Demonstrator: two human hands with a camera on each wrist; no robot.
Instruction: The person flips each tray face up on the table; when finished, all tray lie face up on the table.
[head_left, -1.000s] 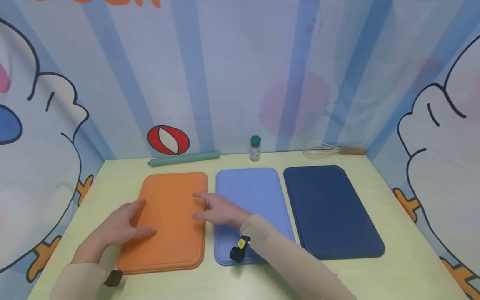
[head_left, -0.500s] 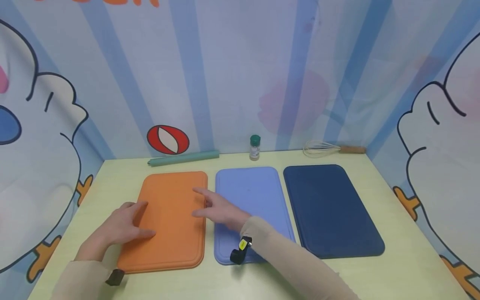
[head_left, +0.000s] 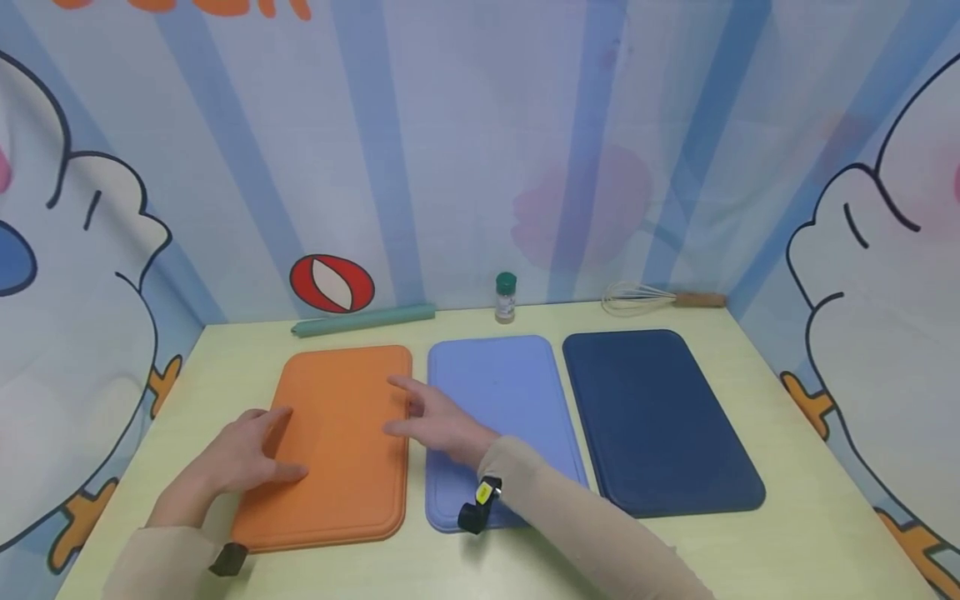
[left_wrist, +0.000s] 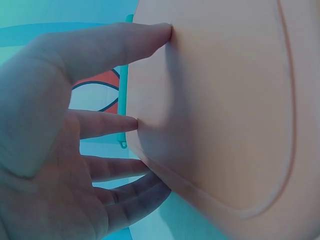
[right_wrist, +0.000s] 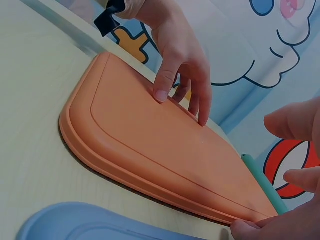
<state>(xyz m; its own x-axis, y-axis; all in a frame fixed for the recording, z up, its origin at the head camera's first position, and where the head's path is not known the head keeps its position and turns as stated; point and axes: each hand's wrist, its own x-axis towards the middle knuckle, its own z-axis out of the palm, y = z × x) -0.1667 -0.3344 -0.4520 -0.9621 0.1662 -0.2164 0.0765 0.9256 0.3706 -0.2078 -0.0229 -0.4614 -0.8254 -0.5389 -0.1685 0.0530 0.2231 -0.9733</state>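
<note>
An orange rectangular board (head_left: 345, 500) with a grooved rim lies flat on the table's left side. My left hand (head_left: 228, 457) is at its left edge, thumb and index fingertips touching the board's top and the other fingers at the edge, as the left wrist view shows. Across from it, my right hand (head_left: 442, 425) is at the right edge. Its thumb and index finger are spread over the orange surface, and in the right wrist view one lower fingertip (right_wrist: 245, 229) touches the board's side. Both hands have fairly straight fingers.
A light blue board (head_left: 510, 375) lies beneath my right wrist, and a navy board (head_left: 660, 417) lies to its right. Along the back are a green rod (head_left: 367, 320), a small green-capped bottle (head_left: 506, 300) and a whisk (head_left: 697, 300) with a wooden handle. A printed curtain stands behind.
My right index finger has risen slightly from its place one second ago. My left thumb has shifted slightly toward me. The boards lie where they were; the head view has shifted a little.
</note>
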